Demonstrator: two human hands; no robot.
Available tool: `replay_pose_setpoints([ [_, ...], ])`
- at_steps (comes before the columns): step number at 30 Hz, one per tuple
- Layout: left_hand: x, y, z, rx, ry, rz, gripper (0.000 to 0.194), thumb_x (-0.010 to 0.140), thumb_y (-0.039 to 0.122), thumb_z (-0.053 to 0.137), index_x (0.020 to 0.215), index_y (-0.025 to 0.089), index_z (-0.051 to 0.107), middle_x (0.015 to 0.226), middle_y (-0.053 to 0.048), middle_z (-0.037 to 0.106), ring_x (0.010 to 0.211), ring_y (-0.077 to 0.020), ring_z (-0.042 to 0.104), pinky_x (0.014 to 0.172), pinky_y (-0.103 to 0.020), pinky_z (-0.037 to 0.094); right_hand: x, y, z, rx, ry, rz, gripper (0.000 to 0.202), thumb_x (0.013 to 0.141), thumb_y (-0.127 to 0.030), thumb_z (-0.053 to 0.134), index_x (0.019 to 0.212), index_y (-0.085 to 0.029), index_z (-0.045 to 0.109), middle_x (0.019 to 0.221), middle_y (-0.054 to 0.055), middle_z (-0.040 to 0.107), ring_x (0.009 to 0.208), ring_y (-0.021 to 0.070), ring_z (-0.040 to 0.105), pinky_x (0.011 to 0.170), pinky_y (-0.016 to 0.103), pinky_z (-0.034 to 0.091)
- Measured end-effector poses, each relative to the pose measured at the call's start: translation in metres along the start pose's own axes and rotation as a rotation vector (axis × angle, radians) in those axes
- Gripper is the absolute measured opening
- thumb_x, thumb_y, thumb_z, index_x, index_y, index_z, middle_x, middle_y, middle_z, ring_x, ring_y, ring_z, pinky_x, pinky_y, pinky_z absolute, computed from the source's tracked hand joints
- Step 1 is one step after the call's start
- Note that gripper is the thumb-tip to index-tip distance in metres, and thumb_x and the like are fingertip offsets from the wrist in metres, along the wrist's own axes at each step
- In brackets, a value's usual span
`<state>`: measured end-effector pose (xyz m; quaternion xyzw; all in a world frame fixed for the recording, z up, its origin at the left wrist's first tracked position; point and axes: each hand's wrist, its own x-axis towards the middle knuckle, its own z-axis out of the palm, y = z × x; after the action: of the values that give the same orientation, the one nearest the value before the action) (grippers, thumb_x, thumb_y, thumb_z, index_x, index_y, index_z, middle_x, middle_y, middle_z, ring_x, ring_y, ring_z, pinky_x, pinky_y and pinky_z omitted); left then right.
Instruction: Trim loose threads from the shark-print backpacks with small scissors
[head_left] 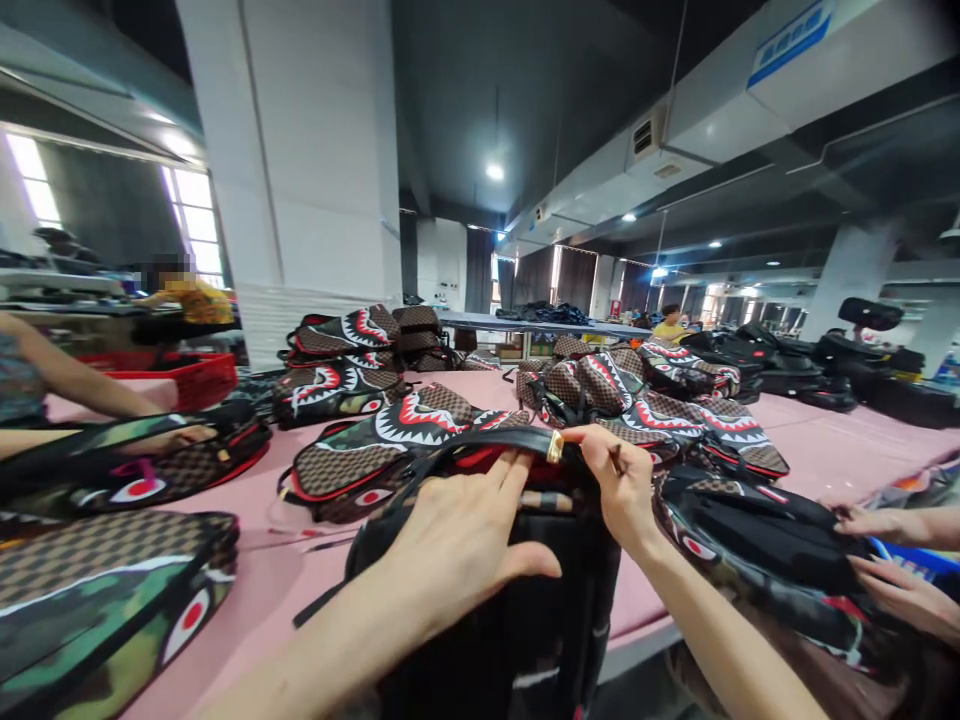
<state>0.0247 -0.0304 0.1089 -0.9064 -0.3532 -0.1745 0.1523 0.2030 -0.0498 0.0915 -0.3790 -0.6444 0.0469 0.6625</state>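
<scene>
A black backpack (540,600) stands upright in front of me, its back side facing me. Across its top runs a black handle strap (495,438) with a gold buckle (555,447). My left hand (469,530) lies on the top of the bag with its fingertips under the strap and its thumb stretched out to the right. My right hand (619,480) pinches the strap end beside the gold buckle. A red lining shows beneath the strap.
Shark-mouth backpacks (397,430) lie in piles on the pink table (817,440). At the right, another person's hands (892,560) touch a bag; at the left, another person's arm (82,375) reaches over one. A red basket (202,375) stands behind.
</scene>
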Motion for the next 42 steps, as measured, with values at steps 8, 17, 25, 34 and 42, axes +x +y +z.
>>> replay_pose_setpoints([
  [8, 0.013, 0.008, -0.011, -0.112, -0.14, 0.072, 0.074, 0.071, 0.067, 0.05, 0.121, 0.012, 0.05, 0.11, -0.017, 0.063, 0.09, -0.0375, 0.061, 0.074, -0.05, 0.048, 0.042, 0.008, -0.012, -0.012, -0.401, 0.187, 0.024, 0.079, -0.032, 0.058, 0.094, -0.017, 0.069, 0.09, 0.004, 0.069, 0.082, 0.0179, 0.063, 0.074, 0.028, 0.048],
  [17, -0.025, 0.03, -0.001, -0.161, -0.085, 0.151, 0.048, 0.077, 0.056, 0.054, 0.1, 0.014, 0.061, 0.097, -0.013, 0.066, 0.084, -0.0306, 0.062, 0.079, -0.047, 0.046, 0.058, 0.023, 0.021, -0.123, -0.631, 0.267, 0.034, 0.076, -0.043, 0.056, 0.06, -0.012, 0.056, 0.054, -0.004, 0.044, 0.052, 0.0078, 0.038, 0.049, 0.021, 0.029],
  [25, -0.018, 0.02, -0.012, -0.386, -0.37, 0.239, 0.047, 0.061, 0.059, 0.068, 0.084, 0.018, 0.064, 0.092, -0.009, 0.065, 0.085, -0.0274, 0.06, 0.076, -0.036, 0.047, 0.05, 0.032, 0.019, -0.08, -0.639, 0.351, 0.042, 0.075, -0.05, 0.053, 0.056, -0.017, 0.038, 0.055, -0.006, 0.03, 0.052, 0.0065, 0.026, 0.047, 0.021, 0.019],
  [34, -0.003, 0.02, -0.028, -0.305, -0.652, 0.237, 0.066, 0.059, 0.065, 0.064, 0.106, 0.02, 0.059, 0.092, -0.012, 0.067, 0.079, -0.0305, 0.062, 0.063, -0.034, 0.048, 0.045, 0.026, 0.019, -0.082, -0.648, 0.311, 0.038, 0.075, -0.047, 0.052, 0.056, -0.017, 0.04, 0.055, -0.006, 0.031, 0.053, 0.0073, 0.028, 0.049, 0.022, 0.023],
  [42, -0.017, 0.043, -0.018, -0.301, -0.577, 0.226, 0.047, 0.058, 0.06, 0.067, 0.078, 0.017, 0.065, 0.073, -0.01, 0.068, 0.071, -0.026, 0.064, 0.066, -0.033, 0.048, 0.031, 0.015, 0.008, 0.018, -0.612, 0.379, 0.036, 0.076, -0.043, 0.055, 0.055, -0.016, 0.044, 0.053, -0.005, 0.036, 0.05, 0.007, 0.031, 0.048, 0.021, 0.025],
])
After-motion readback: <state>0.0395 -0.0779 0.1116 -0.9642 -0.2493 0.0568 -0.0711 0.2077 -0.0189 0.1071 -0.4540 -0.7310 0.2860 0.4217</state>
